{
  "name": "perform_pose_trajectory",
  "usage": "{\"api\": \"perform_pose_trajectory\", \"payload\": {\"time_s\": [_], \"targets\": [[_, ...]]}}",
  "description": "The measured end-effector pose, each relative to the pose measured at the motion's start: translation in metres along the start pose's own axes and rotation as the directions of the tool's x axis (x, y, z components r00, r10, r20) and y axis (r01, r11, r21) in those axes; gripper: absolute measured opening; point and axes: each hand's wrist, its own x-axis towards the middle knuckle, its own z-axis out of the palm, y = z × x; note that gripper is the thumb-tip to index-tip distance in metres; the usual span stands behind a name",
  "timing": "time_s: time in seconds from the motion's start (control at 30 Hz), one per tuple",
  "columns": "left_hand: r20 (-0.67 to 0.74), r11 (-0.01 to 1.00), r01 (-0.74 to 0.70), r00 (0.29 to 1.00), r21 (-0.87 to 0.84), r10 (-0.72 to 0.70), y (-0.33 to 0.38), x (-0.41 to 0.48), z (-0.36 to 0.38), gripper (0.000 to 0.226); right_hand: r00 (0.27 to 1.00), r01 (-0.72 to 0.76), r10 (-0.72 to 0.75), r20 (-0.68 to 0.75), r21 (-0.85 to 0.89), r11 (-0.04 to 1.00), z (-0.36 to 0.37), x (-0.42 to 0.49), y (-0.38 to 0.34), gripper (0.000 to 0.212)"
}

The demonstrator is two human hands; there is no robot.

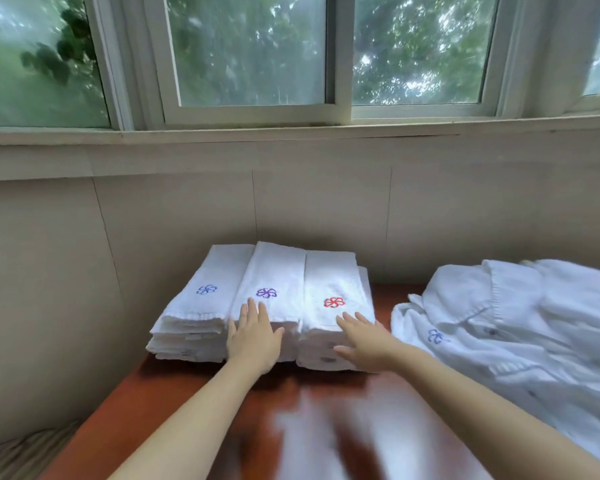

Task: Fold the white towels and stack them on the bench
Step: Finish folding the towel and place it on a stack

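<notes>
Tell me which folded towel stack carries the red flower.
The rightmost stack, next to the unfolded pile; the right hand rests on its front. The left stack shows a blue flower, the middle stack a purple one.

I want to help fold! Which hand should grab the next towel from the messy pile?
Probably the right hand. It rests on the red-flower stack, right beside the unfolded pile. The left hand lies on the middle stack, farther away.
</notes>
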Motion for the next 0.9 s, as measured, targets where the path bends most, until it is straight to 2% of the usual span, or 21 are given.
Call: {"api": "perform_pose_trajectory", "payload": {"time_s": [0.13,0.23,0.37,0.57,0.67,0.77,0.9], "targets": [[0.050,0.986,-0.162,0.985,-0.036,0.164,0.058,-0.017,0.000,0.062,0.982,-0.188,0.188,0.024,0.007,0.982,-0.012,-0.055,0.071,0.053],[0.115,0.950,-0.307,0.943,-0.057,0.311,0.111,-0.027,0.010,0.060,0.943,-0.331,0.331,0.018,0.015,0.943,-0.015,-0.096,0.128,0.049],[0.183,0.895,-0.433,0.876,-0.109,0.447,0.184,-0.035,0.034,0.058,0.897,-0.442,0.442,-0.019,-0.038,0.896,-0.006,-0.147,0.190,0.047],[0.183,0.816,-0.548,0.797,-0.182,0.576,0.293,-0.046,0.084,0.058,0.877,-0.450,0.454,-0.157,0.064,0.891,0.027,-0.180,0.241,0.054],[0.132,0.818,-0.524,0.817,-0.238,0.562,0.328,-0.048,0.103,0.049,0.861,-0.440,0.438,-0.258,0.051,0.896,0.040,-0.172,0.254,0.048],[0.070,0.840,-0.488,0.854,-0.237,0.516,0.332,-0.043,0.110,0.030,0.817,-0.475,0.474,-0.328,0.082,0.876,0.051,-0.162,0.257,0.035],[0.101,0.824,-0.556,0.819,-0.108,0.565,0.307,-0.032,0.108,0.010,0.763,-0.492,0.508,-0.399,0.153,0.857,0.059,-0.157,0.249,0.027]]}}
